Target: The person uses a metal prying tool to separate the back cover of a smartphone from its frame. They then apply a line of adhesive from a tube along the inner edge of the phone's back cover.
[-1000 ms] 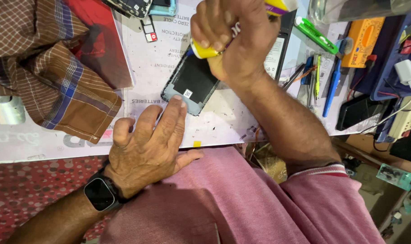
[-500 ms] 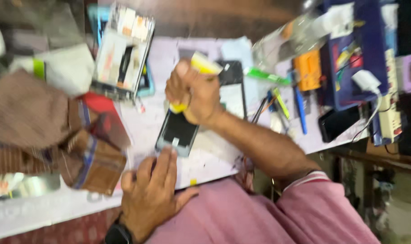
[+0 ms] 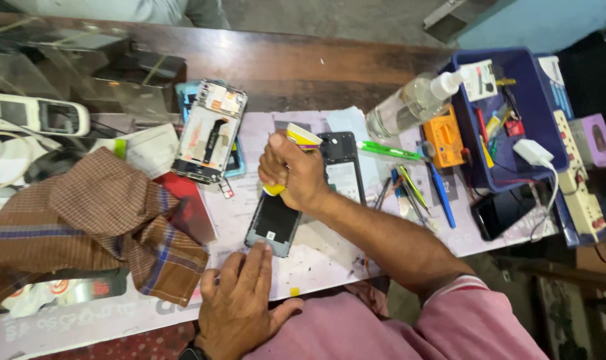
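The right hand (image 3: 295,175) is clenched into a fist around a yellow-and-white tube (image 3: 301,137); its flared white end sticks out above the knuckles and a yellow stub shows below the fist. That lower tip meets the top edge of a phone back (image 3: 273,223), a flat dark rectangle with rounded corners and a matte inner face, lying just under the grip on the pale printed mat (image 3: 316,257).

The left hand (image 3: 239,301) lies flat and spread, palm down on the mat, holding nothing; its fingertips (image 3: 259,252) rest at the lower edge of the phone back.

Just right of the fist sits a black phone frame (image 3: 343,167) with a camera cut-out. Up and left of the grip lies an opened phone (image 3: 209,130), its circuit boards and metal shields bare. Further left, a crumpled brown checked cloth (image 3: 89,220) with blue stripes covers part of a red sheet. Well right of the grip are a green pen (image 3: 386,150), a blue pen (image 3: 441,193), thin metal tweezers (image 3: 409,190), an orange meter (image 3: 443,137), a clear plastic bottle (image 3: 413,103) lying tilted, and a blue tray (image 3: 549,110) of small parts.
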